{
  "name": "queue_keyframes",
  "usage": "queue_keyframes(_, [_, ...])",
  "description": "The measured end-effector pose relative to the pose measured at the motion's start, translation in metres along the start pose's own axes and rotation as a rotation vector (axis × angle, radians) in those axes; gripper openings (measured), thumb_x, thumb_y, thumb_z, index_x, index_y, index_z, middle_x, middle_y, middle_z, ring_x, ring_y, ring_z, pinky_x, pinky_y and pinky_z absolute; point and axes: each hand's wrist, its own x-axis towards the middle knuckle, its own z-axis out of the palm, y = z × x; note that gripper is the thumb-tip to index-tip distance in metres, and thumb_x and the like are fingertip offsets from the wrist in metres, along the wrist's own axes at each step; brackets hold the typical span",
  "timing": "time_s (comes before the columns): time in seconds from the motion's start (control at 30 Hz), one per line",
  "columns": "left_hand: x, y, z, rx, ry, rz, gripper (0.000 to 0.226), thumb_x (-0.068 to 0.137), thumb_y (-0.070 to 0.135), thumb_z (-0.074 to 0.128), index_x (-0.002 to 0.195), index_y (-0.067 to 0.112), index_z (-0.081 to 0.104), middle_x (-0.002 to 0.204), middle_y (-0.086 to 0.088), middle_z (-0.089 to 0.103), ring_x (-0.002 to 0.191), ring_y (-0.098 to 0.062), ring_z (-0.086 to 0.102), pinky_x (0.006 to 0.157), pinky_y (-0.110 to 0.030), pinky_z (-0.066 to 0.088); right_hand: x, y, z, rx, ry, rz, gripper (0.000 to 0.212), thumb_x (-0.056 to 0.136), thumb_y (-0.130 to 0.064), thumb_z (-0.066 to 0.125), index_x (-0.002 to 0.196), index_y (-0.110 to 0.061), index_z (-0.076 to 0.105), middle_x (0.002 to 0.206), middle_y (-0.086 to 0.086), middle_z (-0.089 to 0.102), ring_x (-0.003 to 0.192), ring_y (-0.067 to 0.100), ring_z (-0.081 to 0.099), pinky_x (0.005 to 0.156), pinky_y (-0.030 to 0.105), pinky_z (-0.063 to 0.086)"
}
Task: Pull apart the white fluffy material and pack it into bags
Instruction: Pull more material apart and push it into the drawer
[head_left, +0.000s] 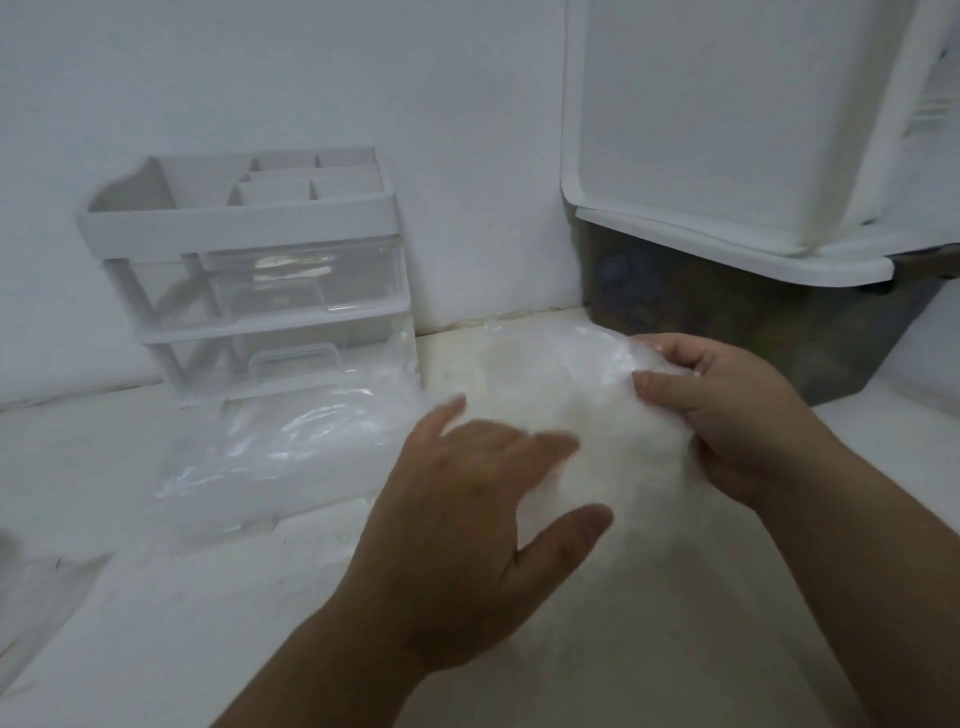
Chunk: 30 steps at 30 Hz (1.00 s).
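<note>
White fluffy material lies at centre on the white counter. Its far part is covered by the film of a clear plastic bag; how much sits inside cannot be told.

Right hand: fingers curled over the crumpled bag edge, thumb pressed against the material, gripping the bag at the right side of the mass.

Left hand: fingers straight and spread, touching the near left side of the material; blurred.

Second clear bag: flat on the counter, left of the material, just in front of a white drawer organiser with transparent drawers.

Dark bin with white lid: rear right, just behind the right hand.
</note>
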Motion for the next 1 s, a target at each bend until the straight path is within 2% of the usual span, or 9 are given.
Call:
queue_keyframes(0.1, [0.000, 0.001, 0.001, 0.113, -0.222, -0.065, 0.076, 0.085, 0.079, 0.014, 0.097, 0.033, 0.073, 0.082, 0.016, 0.068, 0.077, -0.001, 0.061, 0.088, -0.029, 0.047, 0.011, 0.013, -0.003, -0.045, 0.127, 0.071, 0.021, 0.088, 0.007, 0.063, 0.104, -0.005, 0.070, 0.091, 0.018, 0.073, 0.065, 0.022, 0.071, 0.059, 0.031, 0.059])
queue_keyframes(0.23, [-0.002, -0.001, 0.004, 0.127, -0.319, -0.091, 0.043, 0.089, 0.056, 0.035, 0.078, 0.027, 0.066, 0.080, 0.010, 0.058, 0.077, -0.007, 0.055, 0.074, -0.028, 0.047, 0.023, 0.030, -0.006, -0.387, 0.213, 0.065, 0.023, 0.082, 0.000, 0.071, 0.101, -0.013, 0.073, 0.090, 0.010, 0.073, 0.063, 0.021, 0.066, 0.063, 0.029, 0.055])
queue_keyframes(0.47, [-0.004, -0.001, 0.009, 0.166, -0.278, -0.040, 0.038, 0.093, 0.051, 0.039, 0.102, 0.032, 0.070, 0.091, 0.011, 0.060, 0.086, -0.007, 0.057, 0.077, -0.027, 0.049, 0.002, -0.007, -0.003, -0.865, 0.392, -0.323, 0.025, 0.087, -0.022, 0.073, 0.112, -0.023, 0.070, 0.102, -0.006, 0.066, 0.087, 0.012, 0.061, 0.079, 0.025, 0.048])
queue_keyframes(0.57, [-0.001, 0.007, 0.012, 0.103, -0.259, -0.028, 0.050, 0.088, 0.054, 0.029, 0.101, 0.031, 0.071, 0.089, 0.011, 0.062, 0.081, -0.008, 0.058, 0.076, -0.029, 0.050, -0.021, -0.020, 0.013, -0.896, 0.077, -0.495, 0.018, 0.084, -0.021, 0.075, 0.101, -0.028, 0.074, 0.086, -0.015, 0.067, 0.074, 0.003, 0.062, 0.068, 0.016, 0.053])
queue_keyframes(0.7, [0.002, 0.014, 0.012, 0.024, -0.053, -0.009, 0.033, 0.092, 0.050, 0.048, 0.099, 0.028, 0.071, 0.091, 0.013, 0.064, 0.075, -0.005, 0.058, 0.071, -0.022, 0.054, -0.025, -0.004, 0.030, -1.262, -0.433, -0.124, 0.033, 0.076, -0.037, 0.082, 0.093, -0.045, 0.056, 0.084, -0.021, 0.053, 0.079, 0.005, 0.057, 0.076, 0.016, 0.048])
queue_keyframes(0.8, [0.005, 0.007, 0.019, 0.167, 0.010, 0.005, 0.054, 0.076, 0.040, 0.075, 0.126, 0.021, 0.063, 0.124, 0.003, 0.066, 0.111, -0.018, 0.063, 0.100, -0.039, 0.050, -0.024, -0.001, 0.033, -1.304, -0.489, -0.028, 0.048, 0.076, -0.036, 0.084, 0.079, -0.043, 0.036, 0.079, -0.023, 0.043, 0.073, 0.004, 0.050, 0.062, 0.009, 0.037])
queue_keyframes(0.87, [0.005, 0.006, 0.018, 0.247, -0.143, 0.050, 0.075, 0.075, 0.040, 0.068, 0.144, 0.023, 0.047, 0.142, 0.005, 0.057, 0.136, -0.019, 0.048, 0.121, -0.050, 0.019, -0.023, 0.001, 0.030, -1.281, -0.477, -0.046, 0.049, 0.072, -0.037, 0.086, 0.087, -0.045, 0.039, 0.082, -0.023, 0.046, 0.075, 0.001, 0.051, 0.063, 0.010, 0.039])
queue_keyframes(0.93, [0.004, 0.007, 0.013, 0.252, -0.344, -0.024, 0.071, 0.085, 0.040, 0.057, 0.151, 0.031, 0.032, 0.142, 0.014, 0.054, 0.141, -0.010, 0.039, 0.121, -0.045, -0.009, -0.020, 0.004, 0.025, -1.247, -0.470, -0.036, 0.054, 0.067, -0.040, 0.088, 0.103, -0.046, 0.048, 0.091, -0.023, 0.052, 0.082, 0.003, 0.055, 0.072, 0.013, 0.047])
queue_keyframes(1.0, [0.001, 0.004, 0.007, 0.294, -0.354, -0.001, 0.051, 0.089, 0.046, 0.051, 0.139, 0.038, 0.047, 0.122, 0.018, 0.060, 0.124, -0.004, 0.046, 0.120, -0.040, -0.007, -0.019, 0.004, 0.021, -1.195, -0.456, 0.015, 0.071, 0.063, -0.042, 0.090, 0.121, -0.044, 0.050, 0.099, -0.020, 0.055, 0.087, 0.007, 0.059, 0.079, 0.022, 0.056])
